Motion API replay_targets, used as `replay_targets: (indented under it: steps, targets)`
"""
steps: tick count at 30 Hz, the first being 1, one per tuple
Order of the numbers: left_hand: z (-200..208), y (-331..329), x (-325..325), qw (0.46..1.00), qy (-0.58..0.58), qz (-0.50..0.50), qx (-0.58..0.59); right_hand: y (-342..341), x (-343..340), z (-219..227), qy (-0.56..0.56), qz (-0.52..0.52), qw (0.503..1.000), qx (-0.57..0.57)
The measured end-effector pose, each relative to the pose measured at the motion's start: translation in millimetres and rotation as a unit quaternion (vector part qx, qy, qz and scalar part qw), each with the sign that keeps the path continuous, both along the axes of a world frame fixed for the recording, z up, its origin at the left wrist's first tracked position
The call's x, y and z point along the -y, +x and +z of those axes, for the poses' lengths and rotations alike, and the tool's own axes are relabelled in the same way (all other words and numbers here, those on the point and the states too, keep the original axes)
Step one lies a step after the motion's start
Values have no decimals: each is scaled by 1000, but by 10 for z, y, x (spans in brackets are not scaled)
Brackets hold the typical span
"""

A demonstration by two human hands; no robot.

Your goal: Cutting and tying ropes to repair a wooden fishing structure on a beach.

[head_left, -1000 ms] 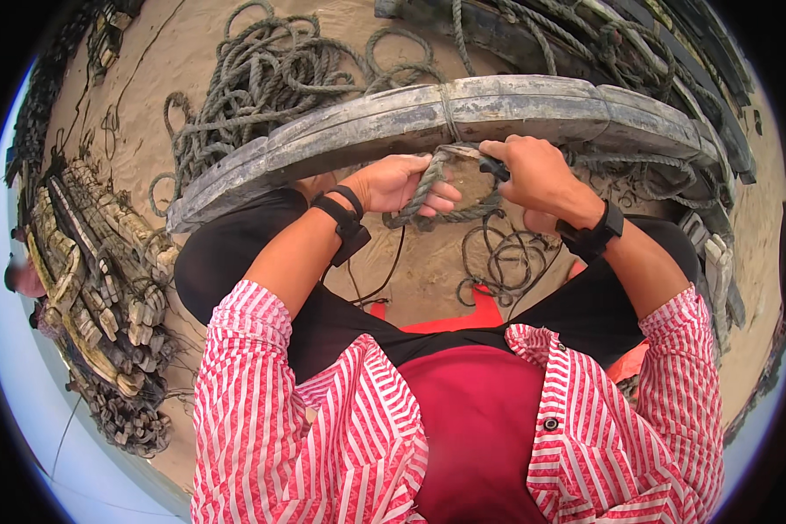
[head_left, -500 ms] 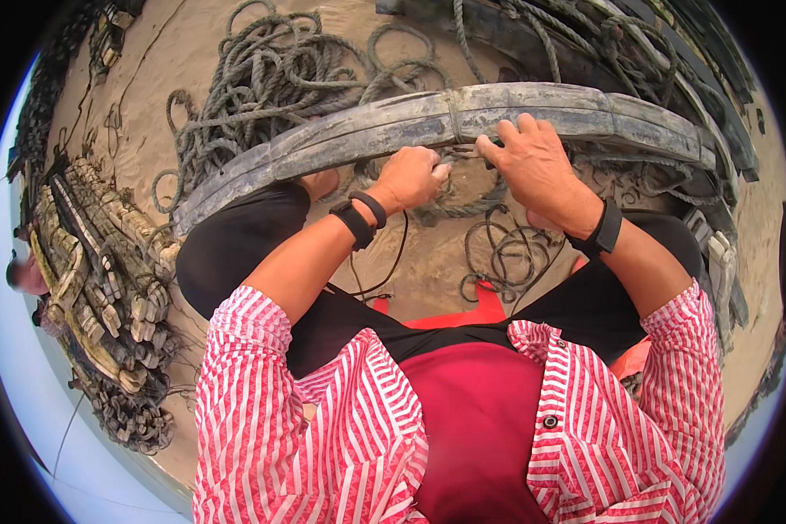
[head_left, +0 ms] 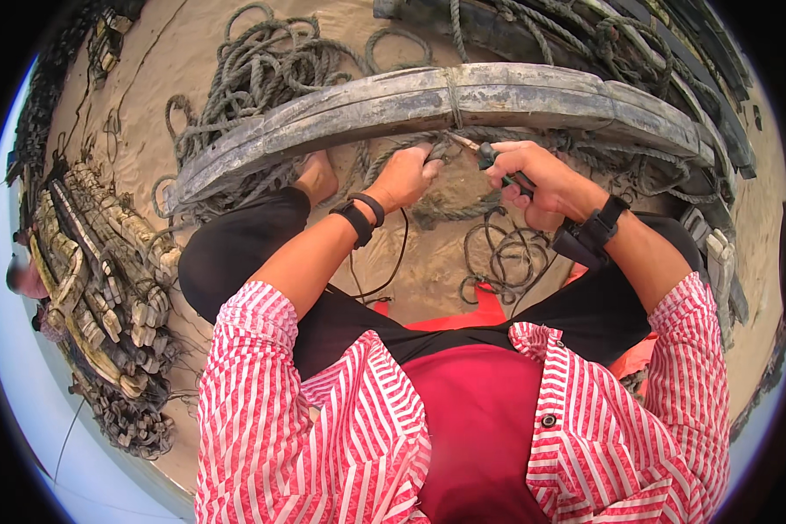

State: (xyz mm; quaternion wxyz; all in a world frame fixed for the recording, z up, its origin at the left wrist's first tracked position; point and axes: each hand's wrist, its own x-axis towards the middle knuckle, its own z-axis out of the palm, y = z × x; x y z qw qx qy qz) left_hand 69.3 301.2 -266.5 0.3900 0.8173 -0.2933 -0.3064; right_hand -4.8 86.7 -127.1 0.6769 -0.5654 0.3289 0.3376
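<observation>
A long, curved bundle of weathered grey wooden slats (head_left: 349, 118) lies across in front of me, with a thin tie (head_left: 453, 98) around its middle. My right hand (head_left: 537, 179) is closed on pliers (head_left: 487, 157) with dark green handles. Their narrow metal end points left, to just below the tie. My left hand (head_left: 406, 177) is closed left of the pliers' tip, beside thick grey-green rope. Something small and dark shows at its fingers, too little to name.
A heap of thick rope (head_left: 271, 65) lies on the sand behind the slats. Thin dark cord (head_left: 506, 249) is coiled between my legs near red material (head_left: 463, 319). Stacked wooden pieces (head_left: 105, 279) lie at left, dark timbers (head_left: 707, 52) at far right. A person (head_left: 28, 278) is at the left edge.
My right hand has come down from the top of the slats and turned, and the pliers now show. The slats have tilted away, with more of their near underside visible. My left hand has barely moved.
</observation>
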Motion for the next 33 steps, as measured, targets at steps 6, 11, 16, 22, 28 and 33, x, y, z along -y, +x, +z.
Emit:
replay_targets:
  steps: [6,11,16,22,28,33]
  targets:
    - [421,49,188,872,-188,249,-377,114,108,-151,-252,224,911,238]
    - [364,85,142,838,-182,288,-427,85,60,-113,-374,323,796,349]
    - [77,176,40,797,-113,151,-574,67,-4,129,-493,475,669,289]
    - [170,110,104,886,-73,174,-423,-69,-73,75,-505,462,674,277]
    - [207,55,136,928,-61,184,-317,-15,-59,64,-469,439,727,242]
    - [158,-1,145,944,-38,192,-268,-6,-129,-10,-467,422,743,228]
